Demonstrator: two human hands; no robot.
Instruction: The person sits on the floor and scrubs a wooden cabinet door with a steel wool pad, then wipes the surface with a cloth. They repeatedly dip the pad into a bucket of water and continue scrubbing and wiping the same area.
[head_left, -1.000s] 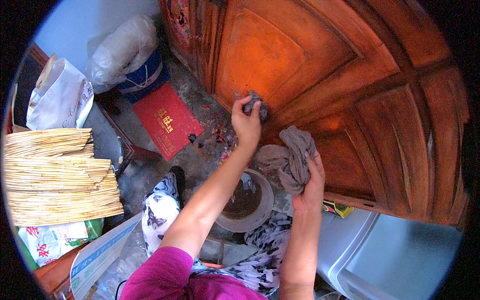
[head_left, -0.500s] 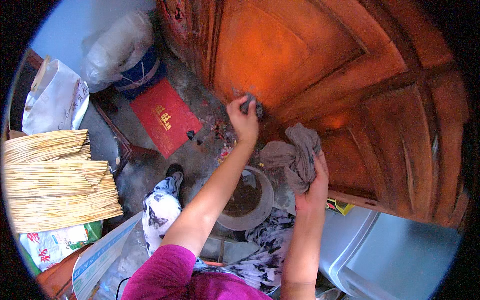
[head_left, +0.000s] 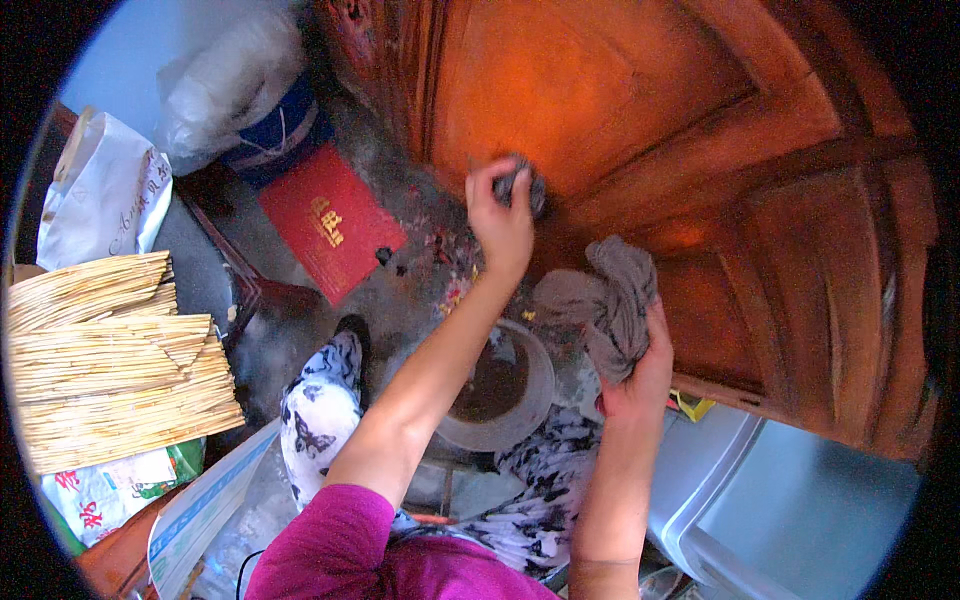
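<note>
In my left hand, thumb and fingers pinch a dark grey, rounded scouring pad; its exact make is blurred. The pad is against the lower part of a brown panelled wooden door. My right hand grips a bunched grey cloth, held up in front of the door with a loose fold hanging to its left. Below and between my forearms stands a pale basin with murky brown water, partly hidden by my left forearm.
A red printed sheet lies on the grey floor beside scattered debris. Bundled straw-coloured stalks and a white paper bag are at left, a plastic-covered blue bucket behind. A translucent storage box stands at right.
My left hand has moved slightly right and up along the door with the scouring pad. My right hand has shifted a little to the right, still holding the cloth.
</note>
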